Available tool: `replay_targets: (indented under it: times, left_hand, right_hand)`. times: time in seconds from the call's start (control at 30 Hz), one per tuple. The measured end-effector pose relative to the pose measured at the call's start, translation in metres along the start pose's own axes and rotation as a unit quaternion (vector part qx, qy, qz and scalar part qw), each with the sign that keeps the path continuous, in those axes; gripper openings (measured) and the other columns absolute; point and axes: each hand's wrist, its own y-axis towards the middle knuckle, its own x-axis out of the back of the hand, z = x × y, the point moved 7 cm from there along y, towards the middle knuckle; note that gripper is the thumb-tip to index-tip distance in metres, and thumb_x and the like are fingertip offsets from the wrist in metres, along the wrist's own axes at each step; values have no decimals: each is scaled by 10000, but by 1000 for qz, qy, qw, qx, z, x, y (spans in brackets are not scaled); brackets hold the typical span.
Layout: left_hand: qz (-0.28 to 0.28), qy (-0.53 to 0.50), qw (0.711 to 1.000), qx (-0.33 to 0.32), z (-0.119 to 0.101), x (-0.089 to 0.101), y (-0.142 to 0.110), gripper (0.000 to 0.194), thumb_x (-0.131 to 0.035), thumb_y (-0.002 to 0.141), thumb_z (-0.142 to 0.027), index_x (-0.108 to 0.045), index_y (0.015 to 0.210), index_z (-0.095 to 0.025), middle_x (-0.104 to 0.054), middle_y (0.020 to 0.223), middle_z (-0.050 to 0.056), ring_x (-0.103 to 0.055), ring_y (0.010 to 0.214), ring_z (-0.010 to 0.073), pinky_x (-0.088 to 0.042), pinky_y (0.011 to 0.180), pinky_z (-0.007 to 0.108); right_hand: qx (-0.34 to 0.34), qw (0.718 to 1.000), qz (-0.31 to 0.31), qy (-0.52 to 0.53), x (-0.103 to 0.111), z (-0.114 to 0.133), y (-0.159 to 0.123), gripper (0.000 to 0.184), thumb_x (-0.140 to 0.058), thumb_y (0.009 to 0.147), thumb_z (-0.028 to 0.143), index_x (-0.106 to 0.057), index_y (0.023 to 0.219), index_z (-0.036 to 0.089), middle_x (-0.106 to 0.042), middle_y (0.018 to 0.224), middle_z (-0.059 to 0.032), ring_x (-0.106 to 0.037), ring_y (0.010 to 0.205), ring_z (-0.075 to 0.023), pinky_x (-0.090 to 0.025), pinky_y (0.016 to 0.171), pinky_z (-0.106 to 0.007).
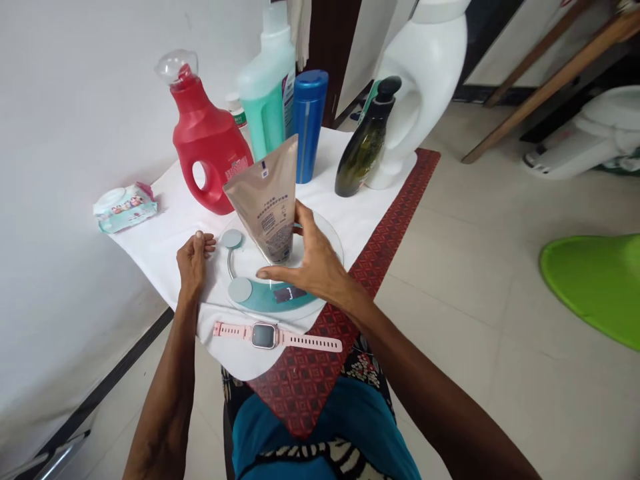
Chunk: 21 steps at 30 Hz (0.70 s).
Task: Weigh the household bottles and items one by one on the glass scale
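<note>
While the right hand [323, 267] spreads its fingers round the beige, dark-printed tube [270, 207], wide flat end up on the scale [263, 297], the left hand [193, 265], fingers curled together, lies towards nine o'clock.

Some Parts Are Difficult to See

Most print [273, 219] on the beige tube [259, 192] is too small for reading. The view's top edge cuts the white bottle [427, 57], the right edge the green object [595, 283]. The red bottle [213, 143] partly hides a small white-capped bottle [239, 117].
</note>
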Motion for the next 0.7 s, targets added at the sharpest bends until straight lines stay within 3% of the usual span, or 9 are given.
replay_targets:
  times: [0.07, 0.17, 0.27, 0.47, 0.57, 0.7]
  left_hand:
    - [7, 1, 1000, -1, 2, 1, 0, 707, -599, 991, -842, -819, 967, -171, -817, 960, 148, -732, 828, 229, -563, 758, 337]
    - [14, 6, 1000, -3, 3, 1, 0, 652, -633, 982, -813, -818, 956, -188, -819, 953, 135, -734, 822, 234, -568, 754, 339]
    - [17, 11, 1000, -16, 3, 1, 1, 583, -667, 983, -759, -811, 949, -195, -819, 937, 124, -734, 814, 236, -580, 758, 341]
    - [20, 23, 1000, -6, 8, 2, 4, 478, -697, 964, -653, -817, 968, -190, -817, 909, 112, -742, 796, 237, -574, 735, 334]
    - [28, 50, 998, 4, 8, 2, 4, 422, -679, 961, -583, -821, 997, -188, -830, 940, 100, -755, 823, 235, -585, 786, 339]
    - [31, 70, 997, 11, 6, 1, 4, 397, -656, 943, -537, -816, 1004, -179, -834, 938, 93, -756, 827, 231, -600, 822, 344]
  right_hand:
    - [-23, 1000, -9, -13, -11, -3, 6, 1227, -1023, 745, 590, -339, 1735, 353, -551, 1705, -170, -579, 1543, -466, -562, 1218, -728]
    - [-54, 998, -22, -26, -14, -6, 10, 919, -960, 827, 520, -462, 1583, 361, -715, 1475, -130, -706, 1364, -429, -628, 1111, -709]
    - [-82, 995, -18, -44, -12, -7, 11, 723, -953, 811, 551, -547, 1373, 343, -790, 1256, -91, -771, 1184, -407, -672, 992, -671]
    - [-107, 991, -42, -71, 4, -7, 9, 660, -992, 726, 596, -566, 1139, 306, -815, 1096, -65, -790, 1001, -344, -679, 901, -577]
    - [-83, 987, -111, -81, 28, -13, 18, 694, -981, 728, 652, -570, 1159, 297, -811, 1074, -61, -781, 958, -321, -681, 855, -534]
    - [-47, 967, -213, -131, 65, -37, 44, 728, -974, 733, 654, -546, 1194, 289, -796, 1149, -93, -776, 1045, -348, -672, 944, -582]
